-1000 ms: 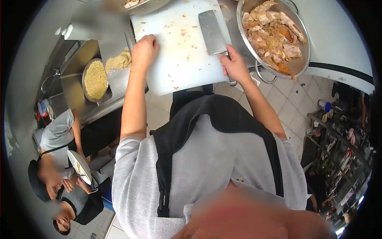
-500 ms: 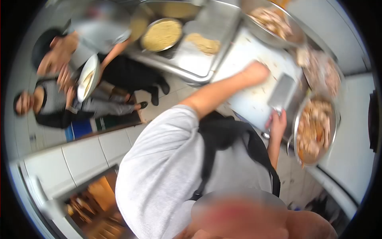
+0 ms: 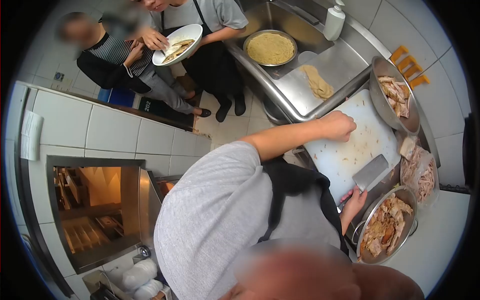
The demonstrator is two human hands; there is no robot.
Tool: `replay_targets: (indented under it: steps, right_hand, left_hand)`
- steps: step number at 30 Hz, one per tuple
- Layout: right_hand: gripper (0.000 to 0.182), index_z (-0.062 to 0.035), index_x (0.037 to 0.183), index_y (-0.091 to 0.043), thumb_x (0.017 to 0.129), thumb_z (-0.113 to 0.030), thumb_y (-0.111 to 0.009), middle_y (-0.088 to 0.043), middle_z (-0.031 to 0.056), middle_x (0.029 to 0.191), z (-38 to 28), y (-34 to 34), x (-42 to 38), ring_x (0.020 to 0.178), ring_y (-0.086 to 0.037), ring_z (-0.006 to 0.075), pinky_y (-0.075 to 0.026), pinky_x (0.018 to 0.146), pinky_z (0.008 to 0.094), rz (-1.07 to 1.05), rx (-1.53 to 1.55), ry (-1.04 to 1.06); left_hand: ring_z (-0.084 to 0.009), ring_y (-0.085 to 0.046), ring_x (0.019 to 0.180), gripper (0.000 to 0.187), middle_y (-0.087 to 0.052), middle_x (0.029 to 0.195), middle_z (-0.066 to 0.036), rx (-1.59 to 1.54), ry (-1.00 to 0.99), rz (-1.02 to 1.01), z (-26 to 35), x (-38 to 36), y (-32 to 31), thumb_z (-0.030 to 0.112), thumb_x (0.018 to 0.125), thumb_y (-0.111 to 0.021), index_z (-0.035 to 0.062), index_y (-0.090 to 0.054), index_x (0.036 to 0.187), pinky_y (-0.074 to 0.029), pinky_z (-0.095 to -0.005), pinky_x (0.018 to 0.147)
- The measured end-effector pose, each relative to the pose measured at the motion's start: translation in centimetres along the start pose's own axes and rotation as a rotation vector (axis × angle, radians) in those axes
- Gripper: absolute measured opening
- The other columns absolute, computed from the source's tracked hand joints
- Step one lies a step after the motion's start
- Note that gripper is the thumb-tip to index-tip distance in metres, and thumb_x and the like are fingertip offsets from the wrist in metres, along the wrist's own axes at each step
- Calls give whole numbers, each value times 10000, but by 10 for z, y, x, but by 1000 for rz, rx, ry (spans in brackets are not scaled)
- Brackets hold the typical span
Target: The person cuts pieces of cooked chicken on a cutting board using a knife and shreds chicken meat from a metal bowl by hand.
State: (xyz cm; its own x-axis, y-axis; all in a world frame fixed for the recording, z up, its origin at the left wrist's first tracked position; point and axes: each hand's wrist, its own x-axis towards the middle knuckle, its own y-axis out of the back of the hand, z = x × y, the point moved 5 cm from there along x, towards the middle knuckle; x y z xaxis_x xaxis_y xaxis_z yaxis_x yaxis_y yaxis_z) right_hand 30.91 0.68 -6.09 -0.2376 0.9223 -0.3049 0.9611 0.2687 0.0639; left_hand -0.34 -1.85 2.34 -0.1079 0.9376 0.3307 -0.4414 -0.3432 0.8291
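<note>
My left hand (image 3: 338,126) is curled into a fist over the upper left part of the white cutting board (image 3: 367,112); its inside is hidden. In my right hand (image 3: 354,201) is the handle of a cleaver (image 3: 370,171), whose wide blade is over the board's lower right part. Small scraps are scattered across the board. Right of the blade stands a metal bowl (image 3: 390,230) of meat pieces. A clear bag (image 3: 419,175) of meat and a second metal bowl (image 3: 395,92) with meat are farther up along the board's right side.
A steel sink counter (image 3: 345,65) holds a round pan (image 3: 270,48) of yellowish food and a flat beige piece (image 3: 317,82). A pump bottle (image 3: 334,21) stands behind. At upper left, one person in an apron (image 3: 215,60) holds a white bowl (image 3: 187,34); another person (image 3: 117,55) stands beside.
The whole view has shifted, and the board and bowls sit lower and farther right in it. My left hand stays in a fist, and the cleaver is still in my right hand.
</note>
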Motion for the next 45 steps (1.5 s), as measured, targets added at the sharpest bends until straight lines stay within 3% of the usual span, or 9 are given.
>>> replay_targets:
  steps: [7,12,19,21,45]
  right_hand:
    - [188,-32,1193,-537,1036,-126,-579,-510,31,682,5,3,3,404,-464,147,-375,359,323,-9,23,6]
    - [199,-28,1209,-535,1037,-122,-575,-509,32,680,3,-1,1,407,-456,144,-371,363,326,21,12,-6]
    - [221,-25,1227,-536,1043,-140,-574,-513,32,687,3,0,0,428,-466,145,-383,382,321,-3,20,20]
    - [222,-24,1225,-536,1045,-147,-575,-513,32,687,-3,-5,-2,429,-468,145,-383,382,320,15,12,34]
    - [227,-16,1227,-534,1044,-141,-581,-520,34,682,3,-1,1,405,-462,144,-369,370,317,2,39,34]
  left_hand:
    - [-339,-700,830,128,-684,855,-108,118,-29,-116,-19,-14,-55,200,836,-663,81,-710,830,-553,-491,756]
    - [-330,-690,873,129,-671,888,-99,134,-67,-161,-3,-15,-50,216,843,-681,92,-715,832,-546,-482,797]
    - [-300,-676,855,85,-649,851,-68,131,-218,-142,12,-24,-58,198,828,-679,125,-718,810,-525,-453,756]
    - [-281,-675,850,96,-654,855,-62,250,-260,-135,10,-23,-55,191,835,-660,125,-714,792,-521,-433,766]
    - [-286,-675,869,108,-660,837,-63,253,-137,-127,-9,-57,-13,167,837,-649,91,-704,783,-524,-435,779]
